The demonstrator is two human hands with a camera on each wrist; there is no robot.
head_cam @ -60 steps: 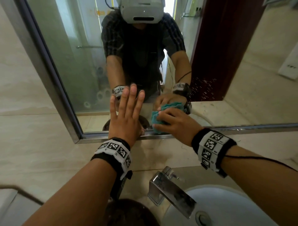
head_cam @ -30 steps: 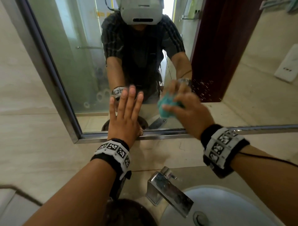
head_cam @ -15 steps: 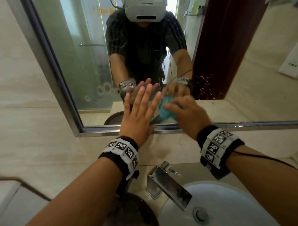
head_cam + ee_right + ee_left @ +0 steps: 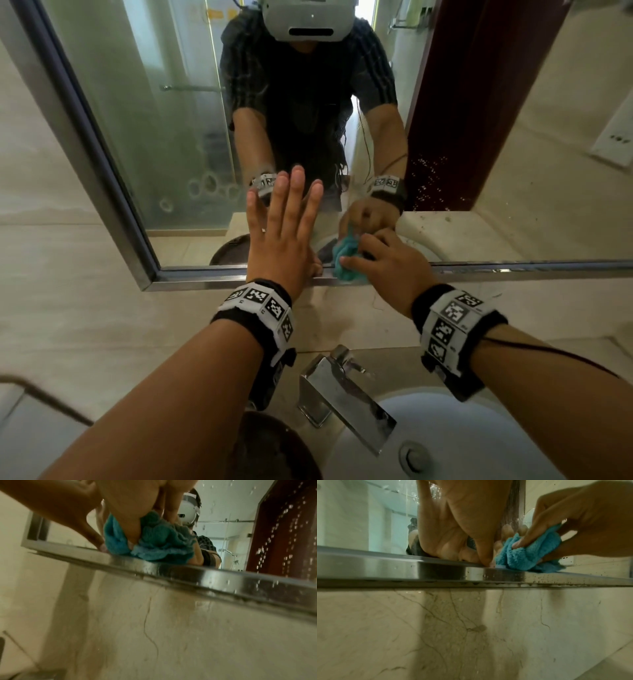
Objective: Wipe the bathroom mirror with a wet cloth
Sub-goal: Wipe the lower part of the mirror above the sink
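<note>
1. The left hand (image 4: 279,240) lies flat against the mirror (image 4: 154,120), its fingers straight, close together and pointing toward 12 o'clock; the heel of the palm sits at the glass's lower edge and the hand holds nothing.
2. In the left wrist view, the thumb of the left hand (image 4: 462,524) reaches down to the metal frame (image 4: 368,563), its tip just beside the cloth.
3. The right hand (image 4: 387,270) curls its fingers round a bunched teal cloth (image 4: 344,262) and presses it against the mirror's lower edge, at 3 o'clock from the left hand and nearly touching it.
4. The cloth (image 4: 527,555) bulges out between the gripping fingers and rests on the metal frame; in the right wrist view, folds of the cloth (image 4: 159,543) spread over the frame's top.
5. Water droplets dot the glass at 2 o'clock from the cloth, over the reflected dark red door (image 4: 479,102).
6. A chrome tap (image 4: 346,401) stands at 6 o'clock from the hands, over a white basin (image 4: 479,442); marbled wall tile (image 4: 471,628) lies below the frame.
</note>
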